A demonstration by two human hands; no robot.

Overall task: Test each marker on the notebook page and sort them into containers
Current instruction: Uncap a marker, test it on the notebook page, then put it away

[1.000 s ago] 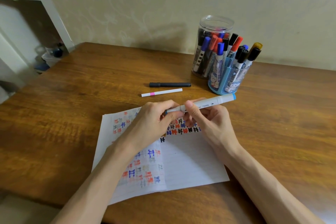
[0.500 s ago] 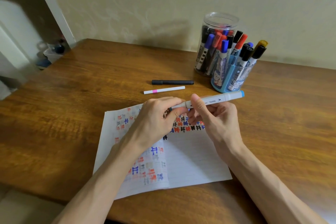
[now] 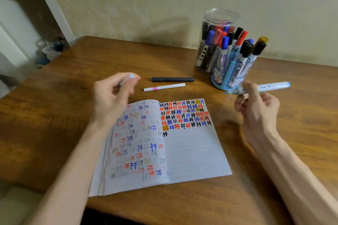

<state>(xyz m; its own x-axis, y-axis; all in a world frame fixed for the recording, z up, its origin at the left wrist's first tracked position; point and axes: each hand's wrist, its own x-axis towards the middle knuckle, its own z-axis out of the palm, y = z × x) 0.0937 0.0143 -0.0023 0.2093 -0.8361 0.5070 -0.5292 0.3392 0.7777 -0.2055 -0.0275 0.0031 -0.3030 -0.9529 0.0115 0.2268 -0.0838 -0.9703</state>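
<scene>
here, open notebook (image 3: 192, 151) on wooden table (image 3: 60, 115), pale wall (image 3: 146, 2) behind

Two hands are in view: one left hand (image 3: 113, 95) and one right hand (image 3: 256, 104). One notebook (image 3: 192, 151) lies open, showing two pages. There are two containers: one clear jar (image 3: 221, 16) and one blue holder (image 3: 219, 80). Three markers are outside them: one black marker (image 3: 172, 79) and one white marker (image 3: 164, 87) on the one wooden table (image 3: 54, 115), and one light-blue marker (image 3: 270, 86) in the right hand. One pale cap (image 3: 129, 77) sits in the left hand. The markers standing in the two containers number perhaps sixteen, their caps too crowded to count surely.
</scene>
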